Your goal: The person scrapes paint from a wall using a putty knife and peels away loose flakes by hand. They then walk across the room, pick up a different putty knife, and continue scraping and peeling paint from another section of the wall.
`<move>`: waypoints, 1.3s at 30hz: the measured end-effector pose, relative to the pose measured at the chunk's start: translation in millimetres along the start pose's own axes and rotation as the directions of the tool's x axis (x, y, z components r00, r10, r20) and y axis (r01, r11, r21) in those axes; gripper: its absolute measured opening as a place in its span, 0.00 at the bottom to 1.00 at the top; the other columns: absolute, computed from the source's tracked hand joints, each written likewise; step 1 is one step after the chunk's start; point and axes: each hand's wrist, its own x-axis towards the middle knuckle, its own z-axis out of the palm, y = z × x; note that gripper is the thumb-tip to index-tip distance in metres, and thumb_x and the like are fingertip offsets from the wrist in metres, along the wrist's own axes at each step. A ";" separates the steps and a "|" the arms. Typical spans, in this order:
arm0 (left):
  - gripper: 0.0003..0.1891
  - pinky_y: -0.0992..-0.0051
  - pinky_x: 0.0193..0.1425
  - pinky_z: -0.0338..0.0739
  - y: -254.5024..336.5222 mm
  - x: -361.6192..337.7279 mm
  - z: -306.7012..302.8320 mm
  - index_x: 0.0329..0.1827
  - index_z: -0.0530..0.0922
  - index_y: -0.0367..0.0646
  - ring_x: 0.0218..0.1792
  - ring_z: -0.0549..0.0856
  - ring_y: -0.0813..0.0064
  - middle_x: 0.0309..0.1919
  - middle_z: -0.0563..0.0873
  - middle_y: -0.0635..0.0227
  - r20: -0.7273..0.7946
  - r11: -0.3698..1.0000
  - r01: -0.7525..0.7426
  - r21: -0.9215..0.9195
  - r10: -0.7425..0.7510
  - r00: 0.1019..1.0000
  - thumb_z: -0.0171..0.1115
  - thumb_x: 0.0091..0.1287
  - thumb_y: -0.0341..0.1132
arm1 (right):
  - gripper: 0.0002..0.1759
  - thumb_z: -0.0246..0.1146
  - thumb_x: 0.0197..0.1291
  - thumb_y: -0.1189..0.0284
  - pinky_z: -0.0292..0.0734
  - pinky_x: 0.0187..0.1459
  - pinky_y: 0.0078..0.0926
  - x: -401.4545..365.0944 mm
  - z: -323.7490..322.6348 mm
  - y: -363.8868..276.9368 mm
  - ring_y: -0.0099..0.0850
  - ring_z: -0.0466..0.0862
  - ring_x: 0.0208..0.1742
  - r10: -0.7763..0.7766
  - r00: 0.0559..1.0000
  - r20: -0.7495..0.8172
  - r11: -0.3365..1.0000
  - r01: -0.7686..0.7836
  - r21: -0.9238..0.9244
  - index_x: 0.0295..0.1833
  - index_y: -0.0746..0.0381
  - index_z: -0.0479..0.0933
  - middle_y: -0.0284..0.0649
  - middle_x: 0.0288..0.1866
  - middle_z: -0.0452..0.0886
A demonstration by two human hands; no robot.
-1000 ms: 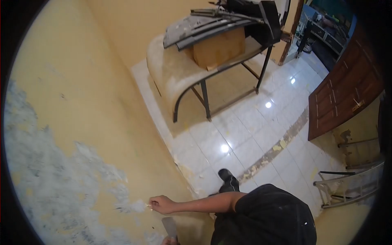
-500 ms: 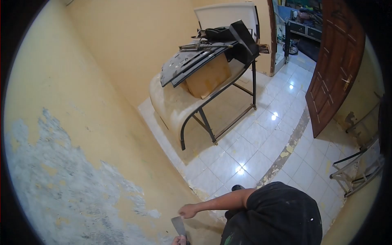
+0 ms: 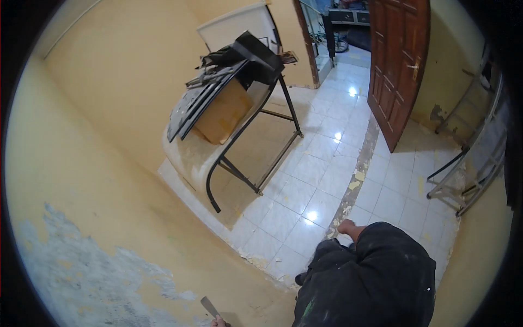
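At the bottom edge my left hand (image 3: 219,322) is closed around the handle of a scraper (image 3: 208,307). Its flat metal blade points up and left, near the yellow wall (image 3: 158,229) and just right of a patch of stripped grey wall (image 3: 98,272). Most of this hand is cut off by the frame. My right hand (image 3: 345,225) is out over the tiled floor beyond my dark shirt (image 3: 370,278). It looks closed, its fingers small and curled, with nothing visible in it. The sleeve hides most of that arm.
A black-framed table (image 3: 231,171) holds a cardboard box (image 3: 226,111) and dark panels. To the right stand a brown door (image 3: 400,71), ajar, and a metal ladder (image 3: 474,169). Paint flakes lie on the tiled floor (image 3: 294,180) and along the wall's foot.
My right hand has swung away from the wall and scraper, back to the right over the floor. My left hand with the scraper sits lower and further left. The view has turned rightward.
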 end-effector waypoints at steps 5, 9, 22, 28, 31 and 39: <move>0.19 0.76 0.17 0.59 6.5 -17.3 48.1 0.22 0.71 0.44 0.14 0.65 0.81 0.13 0.68 0.76 -0.065 0.997 0.059 0.047 -0.056 0.996 0.57 0.67 0.47 | 0.20 0.62 0.44 0.62 0.76 0.49 0.38 -18.8 4.6 79.5 0.47 0.81 0.48 0.245 0.968 -0.053 0.876 -0.197 0.441 0.38 0.68 0.81 0.53 0.46 0.81; 0.18 0.76 0.14 0.57 52.6 -51.2 154.0 0.22 0.71 0.45 0.12 0.62 0.83 0.12 0.67 0.76 0.133 0.974 0.017 0.225 -0.048 0.990 0.58 0.66 0.47 | 0.19 0.64 0.42 0.59 0.77 0.47 0.39 -1.0 16.8 127.4 0.45 0.82 0.42 0.082 0.992 -0.095 0.920 -0.039 0.389 0.34 0.63 0.82 0.49 0.40 0.83; 0.17 0.78 0.21 0.62 161.0 -80.6 399.4 0.24 0.73 0.41 0.15 0.69 0.80 0.13 0.71 0.72 0.734 0.889 -0.378 0.259 0.074 0.676 0.55 0.68 0.43 | 0.07 0.67 0.46 0.71 0.74 0.24 0.24 -43.0 -65.4 344.4 0.25 0.79 0.22 0.559 0.829 -0.027 0.237 -0.129 0.963 0.27 0.62 0.77 0.37 0.23 0.80; 0.15 0.74 0.19 0.63 116.8 -21.9 467.9 0.26 0.70 0.46 0.13 0.69 0.74 0.13 0.68 0.72 0.818 0.942 0.324 0.085 -0.252 0.517 0.50 0.68 0.45 | 0.04 0.65 0.48 0.75 0.74 0.24 0.20 -67.7 -77.5 357.8 0.22 0.78 0.24 0.520 0.849 0.093 -0.112 -0.039 0.993 0.31 0.63 0.79 0.35 0.25 0.80; 0.17 0.72 0.19 0.67 47.1 28.2 489.3 0.25 0.73 0.44 0.15 0.73 0.74 0.16 0.74 0.69 0.596 0.739 -0.237 0.631 -0.265 0.758 0.50 0.68 0.46 | 0.04 0.65 0.48 0.76 0.75 0.23 0.21 -55.2 -83.8 351.7 0.23 0.78 0.24 0.542 0.817 0.200 -0.178 -0.121 0.977 0.32 0.63 0.79 0.35 0.25 0.79; 0.24 0.68 0.27 0.70 -73.2 9.9 529.9 0.28 0.76 0.41 0.23 0.77 0.69 0.22 0.79 0.65 0.440 0.552 -0.074 0.830 -0.569 0.695 0.46 0.68 0.54 | 0.06 0.64 0.48 0.74 0.76 0.24 0.23 54.5 -120.3 362.7 0.25 0.79 0.23 0.570 0.821 0.035 0.199 -0.179 0.964 0.32 0.64 0.81 0.37 0.25 0.81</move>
